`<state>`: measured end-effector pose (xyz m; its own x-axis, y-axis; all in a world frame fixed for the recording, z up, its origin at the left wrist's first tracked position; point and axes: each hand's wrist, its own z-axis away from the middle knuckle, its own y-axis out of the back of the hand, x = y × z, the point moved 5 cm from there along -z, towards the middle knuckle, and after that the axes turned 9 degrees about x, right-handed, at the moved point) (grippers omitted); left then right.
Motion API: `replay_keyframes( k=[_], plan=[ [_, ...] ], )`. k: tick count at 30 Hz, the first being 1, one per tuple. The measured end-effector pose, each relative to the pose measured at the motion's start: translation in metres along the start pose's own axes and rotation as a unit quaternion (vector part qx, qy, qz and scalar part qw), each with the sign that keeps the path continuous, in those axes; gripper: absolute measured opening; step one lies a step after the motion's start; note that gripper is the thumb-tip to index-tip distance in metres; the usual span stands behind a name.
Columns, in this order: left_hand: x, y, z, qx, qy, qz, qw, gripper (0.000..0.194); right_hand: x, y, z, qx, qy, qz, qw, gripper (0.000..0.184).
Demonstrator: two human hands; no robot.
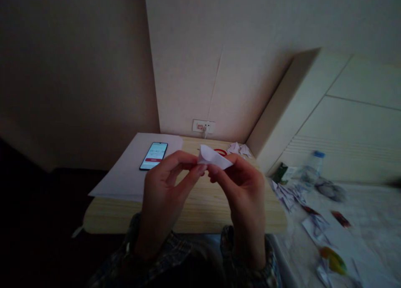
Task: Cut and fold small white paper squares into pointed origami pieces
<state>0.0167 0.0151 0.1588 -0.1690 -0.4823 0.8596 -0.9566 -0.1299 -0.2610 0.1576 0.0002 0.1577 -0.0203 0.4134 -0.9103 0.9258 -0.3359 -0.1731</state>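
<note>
A small piece of folded white paper (213, 157) is held up above the wooden table (200, 215), between both hands. My left hand (171, 187) pinches its left end with thumb and fingers. On the other side, my right hand (242, 192) grips the paper's right and lower edge, its fingertips close to the left thumb. One side of the paper rises to a point, and its right end tapers. Behind it, partly hidden, lies a red ring-shaped handle (221, 151).
A phone (153, 156) with a lit screen rests on white paper sheets (125, 177) at the left. Folded paper pieces (238, 149) sit at the table's back right. A wall socket (203, 126) is behind. On the bed (369, 204) are a bottle (313, 169) and more folded papers (286, 195).
</note>
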Motion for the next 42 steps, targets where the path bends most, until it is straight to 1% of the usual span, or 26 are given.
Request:
replay_keyframes(
  k=[2,5,10,12,15,17,20,23,26,30,32,36,39,42],
  plan=[
    [-0.003,0.0004,-0.0013,-0.012,0.029,0.002,0.999,0.012,0.0001,0.001,0.0004,0.009,-0.001,-0.002,1.0,0.016],
    [-0.0024,0.0015,-0.0021,-0.016,0.046,0.005,0.999,0.012,0.0001,0.0014,0.0011,0.003,0.005,-0.006,1.0,0.016],
    [-0.0023,0.0031,-0.003,-0.008,0.056,0.014,0.998,0.012,-0.0057,0.002,0.0014,-0.016,0.067,0.019,0.997,0.03],
    [-0.0044,0.0038,-0.0039,-0.015,0.062,0.025,0.998,0.011,-0.0065,0.0023,0.0011,-0.017,0.075,0.035,0.996,0.025],
    [-0.0074,0.0048,-0.005,-0.025,0.069,0.032,0.997,0.01,-0.0053,0.0018,0.0012,-0.029,0.067,0.044,0.996,0.014],
    [-0.0083,0.0042,-0.0054,-0.035,0.072,0.029,0.996,0.011,-0.0047,0.0013,0.0012,-0.041,0.069,0.047,0.996,0.014],
    [-0.0081,0.0022,-0.0059,-0.048,0.077,0.025,0.996,0.018,-0.0033,0.0011,0.0006,-0.051,0.072,0.058,0.994,0.014],
    [-0.0079,0.0008,-0.0066,-0.055,0.078,0.017,0.995,0.02,-0.0026,0.0023,-0.0002,-0.039,0.072,0.042,0.996,0.006],
    [-0.0089,-0.001,-0.0063,-0.073,0.077,0.007,0.994,0.017,-0.0049,0.005,-0.0001,-0.015,0.09,0.017,0.996,0.011],
    [-0.0103,-0.0031,-0.0046,-0.099,0.069,0.007,0.993,0.017,-0.008,0.0065,0.0009,-0.005,0.115,0.025,0.993,0.012],
    [-0.0106,-0.0028,-0.0043,-0.099,0.077,0.014,0.992,0.015,-0.0081,0.0068,0.0008,0.0,0.114,0.022,0.993,0.013],
    [-0.009,-0.0026,-0.0048,-0.096,0.105,0.021,0.99,0.012,-0.0047,0.0052,-0.0004,-0.004,0.081,-0.013,0.997,0.012],
    [-0.0063,-0.0027,-0.0058,-0.083,0.125,0.029,0.988,0.017,-0.0029,0.0059,-0.0012,0.003,0.071,-0.018,0.997,0.012],
    [-0.0035,-0.0027,-0.0058,-0.062,0.124,0.029,0.99,0.023,-0.0038,0.0083,-0.0008,0.014,0.076,-0.007,0.997,0.012]
  ],
)
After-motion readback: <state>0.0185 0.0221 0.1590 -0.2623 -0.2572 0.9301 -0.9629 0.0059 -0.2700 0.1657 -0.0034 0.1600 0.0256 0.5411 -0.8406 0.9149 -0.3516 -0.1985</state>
